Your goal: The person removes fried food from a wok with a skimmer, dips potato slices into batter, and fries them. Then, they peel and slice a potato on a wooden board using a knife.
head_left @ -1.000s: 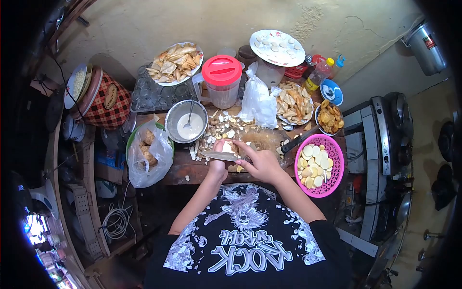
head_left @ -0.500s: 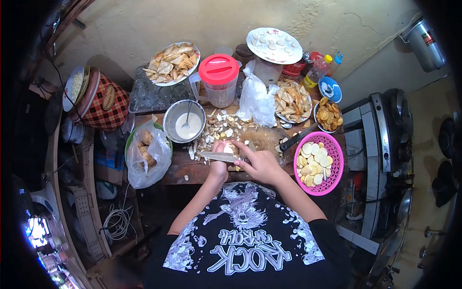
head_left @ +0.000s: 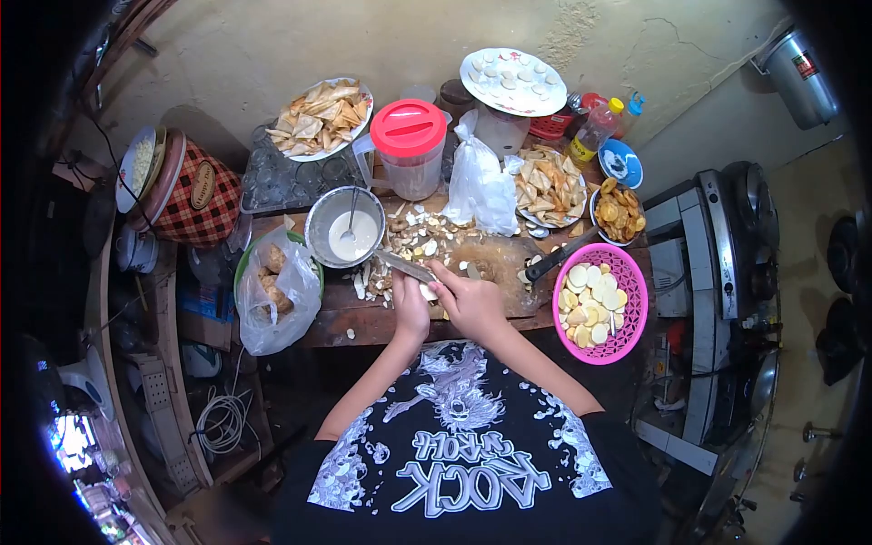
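Observation:
My left hand (head_left: 411,310) is closed around a pale, partly peeled root piece (head_left: 428,292), mostly hidden by the fingers. A knife (head_left: 405,266) lies across the top of it, its blade pointing up and to the left. My right hand (head_left: 470,304) is wrapped round the knife's handle end, touching the piece. Both hands are at the front edge of the wooden table (head_left: 363,331). Scattered peelings (head_left: 425,238) lie just beyond them. To the right, a pink basket (head_left: 638,313) holds pale round slices (head_left: 595,295).
A metal pot (head_left: 318,245) with white batter and a spoon stands left of the peelings. Farther left is a plastic bag (head_left: 286,318) of brown roots. A red-lidded pitcher (head_left: 416,173) and a white bag (head_left: 480,195) stand behind. Another knife (head_left: 561,254) lies by the basket.
The knife blade has turned from nearly level to slanting up to the left. My right hand has moved slightly left, and my left hand now covers more of the piece.

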Motion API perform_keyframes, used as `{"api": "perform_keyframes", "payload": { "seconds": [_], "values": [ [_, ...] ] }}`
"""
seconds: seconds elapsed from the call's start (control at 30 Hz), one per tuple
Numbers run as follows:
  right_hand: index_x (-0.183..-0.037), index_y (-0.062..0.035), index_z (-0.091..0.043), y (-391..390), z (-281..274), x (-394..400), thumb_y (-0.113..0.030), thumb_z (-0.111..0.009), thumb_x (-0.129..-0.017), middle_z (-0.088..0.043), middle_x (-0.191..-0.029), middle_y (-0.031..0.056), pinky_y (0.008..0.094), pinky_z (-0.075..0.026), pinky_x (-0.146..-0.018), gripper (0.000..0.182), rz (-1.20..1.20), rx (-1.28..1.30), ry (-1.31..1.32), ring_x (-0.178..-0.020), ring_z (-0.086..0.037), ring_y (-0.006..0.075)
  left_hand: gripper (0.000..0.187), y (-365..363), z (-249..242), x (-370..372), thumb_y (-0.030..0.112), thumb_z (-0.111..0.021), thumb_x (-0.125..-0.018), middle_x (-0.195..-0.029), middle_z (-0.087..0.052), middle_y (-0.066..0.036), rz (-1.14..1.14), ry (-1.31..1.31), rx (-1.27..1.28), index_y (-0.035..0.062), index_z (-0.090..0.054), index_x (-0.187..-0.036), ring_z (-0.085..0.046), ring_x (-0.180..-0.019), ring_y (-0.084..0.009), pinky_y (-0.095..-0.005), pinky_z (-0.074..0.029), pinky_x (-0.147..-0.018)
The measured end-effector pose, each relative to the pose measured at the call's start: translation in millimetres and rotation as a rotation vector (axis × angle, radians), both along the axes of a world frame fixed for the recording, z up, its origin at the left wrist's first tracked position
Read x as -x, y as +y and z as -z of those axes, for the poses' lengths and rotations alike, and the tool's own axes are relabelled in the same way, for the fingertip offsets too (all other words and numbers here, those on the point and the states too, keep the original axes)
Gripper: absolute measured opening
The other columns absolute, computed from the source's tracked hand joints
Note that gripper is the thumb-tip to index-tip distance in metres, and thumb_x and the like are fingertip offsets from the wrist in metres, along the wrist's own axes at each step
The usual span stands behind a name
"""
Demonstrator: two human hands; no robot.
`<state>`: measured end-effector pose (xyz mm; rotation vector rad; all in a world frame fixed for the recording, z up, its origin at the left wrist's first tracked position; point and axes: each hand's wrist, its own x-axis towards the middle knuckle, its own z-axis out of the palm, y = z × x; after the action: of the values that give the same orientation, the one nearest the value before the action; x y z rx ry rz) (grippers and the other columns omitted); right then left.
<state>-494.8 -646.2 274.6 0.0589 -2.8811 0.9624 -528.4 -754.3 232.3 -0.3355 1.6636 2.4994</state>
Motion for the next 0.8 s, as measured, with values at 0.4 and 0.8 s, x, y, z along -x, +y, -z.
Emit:
{"api": "perform_keyframes", "payload": {
  "seconds": [0.4,0.8],
  "values": [
    [-0.116,-0.0094,-0.057,-13.7,75.7,19.0,-0.036,-0.045,-0.093,-0.057,-0.055,0.0074,0.0329,-0.040,-0.045,0.038,0.167,0.802,-0.220,-0.046,-0.054,0.0177,0.016,-10.7,39.5,13.0,0.017,-0.044,-0.091,-0.068,-0.043,-0.002,-0.028,0.098,0.304,0.0058,-0.041,-0.079,-0.040,-0.060,-0.0102,-0.0276,-0.035,-0.055],
    [-0.125,-0.0201,-0.050,5.1,47.4,18.5,-0.043,-0.045,-0.090,-0.052,-0.052,0.0075,0.0345,-0.042,-0.048,0.042,-0.078,0.433,-0.065,-0.050,-0.055,0.0231,0.016,-19.0,36.5,17.6,0.019,-0.041,-0.094,-0.077,-0.046,-0.001,-0.004,-0.048,0.055,0.0063,-0.046,-0.086,-0.044,-0.071,-0.0085,-0.0237,-0.038,-0.066]
  ]
}}
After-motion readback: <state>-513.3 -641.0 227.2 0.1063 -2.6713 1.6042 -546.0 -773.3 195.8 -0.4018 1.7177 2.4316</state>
